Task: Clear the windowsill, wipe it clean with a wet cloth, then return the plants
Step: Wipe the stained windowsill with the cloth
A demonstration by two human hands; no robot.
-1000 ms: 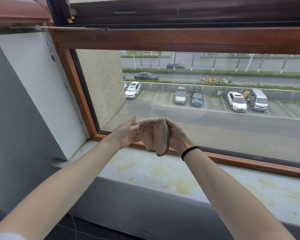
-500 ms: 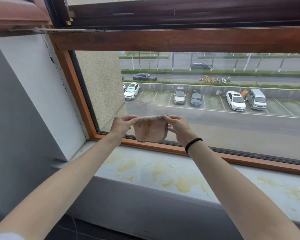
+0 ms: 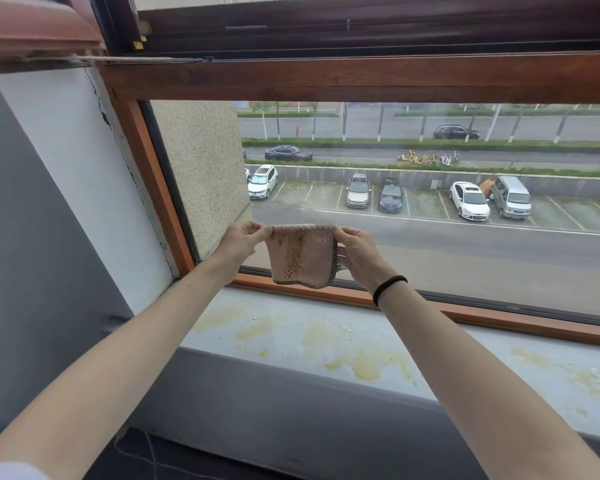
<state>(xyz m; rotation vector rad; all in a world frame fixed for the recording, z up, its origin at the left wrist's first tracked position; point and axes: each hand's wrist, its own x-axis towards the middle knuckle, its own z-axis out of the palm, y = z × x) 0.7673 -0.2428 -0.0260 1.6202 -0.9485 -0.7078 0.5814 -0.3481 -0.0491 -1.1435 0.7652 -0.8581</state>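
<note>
Since a second earlier, the cloth (image 3: 300, 254) had gone from a bunched wad to a spread square, held up before the glass at 12 o'clock. Left hand (image 3: 238, 242) and right hand (image 3: 357, 252) each pinched a top corner. The windowsill (image 3: 465, 358) was cleared (no plants in view), yet yellow stains (image 3: 371, 367) ran from 10 to 3 o'clock, so wiping looked unfinished and the plants' return remained. Whether the cloth was wet could not be told. A cracked white wall (image 3: 66, 168) stood at 9 o'clock.

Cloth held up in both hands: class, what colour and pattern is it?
Pale pink cloth, waffle-textured, yellow-brown stained, dark edging; head view.
</note>
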